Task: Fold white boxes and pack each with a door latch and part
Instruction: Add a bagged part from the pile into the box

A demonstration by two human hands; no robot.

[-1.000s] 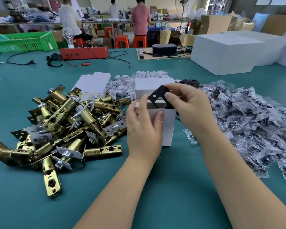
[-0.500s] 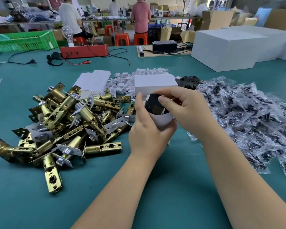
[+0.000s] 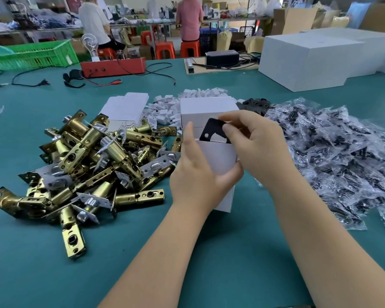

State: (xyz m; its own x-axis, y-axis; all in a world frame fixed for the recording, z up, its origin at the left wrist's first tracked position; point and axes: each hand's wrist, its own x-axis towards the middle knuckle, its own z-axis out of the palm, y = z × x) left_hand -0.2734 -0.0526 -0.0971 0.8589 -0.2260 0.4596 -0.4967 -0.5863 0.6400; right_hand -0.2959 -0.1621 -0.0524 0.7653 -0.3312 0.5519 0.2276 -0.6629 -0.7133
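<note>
Teal table (image 3: 42,274) carries the whole job, and most of it looks undone: at nine o'clock a big heap of brass door latches (image 3: 85,165) waits, at three o'clock a wide drift of bagged parts (image 3: 342,156), and at twelve o'clock flat box blanks (image 3: 125,107) beside a scatter of small white pieces (image 3: 165,105), with a small stack of black plates (image 3: 253,104) just right of them. At centre stands one folded white box (image 3: 216,158), top open, held upright. Left hand (image 3: 198,181) wraps its fingers round the box's lower front, thumb up the left side. Right hand (image 3: 260,143) pinches a black plate (image 3: 213,132) between thumb and forefinger, the plate's lower edge just inside the box's mouth, its upper part clear above the rim. Whether a latch already lies inside cannot be told. My judgement: this box is folded and mid-filling; the plate must go fully in, the flap be closed, and many more boxes remain
</note>
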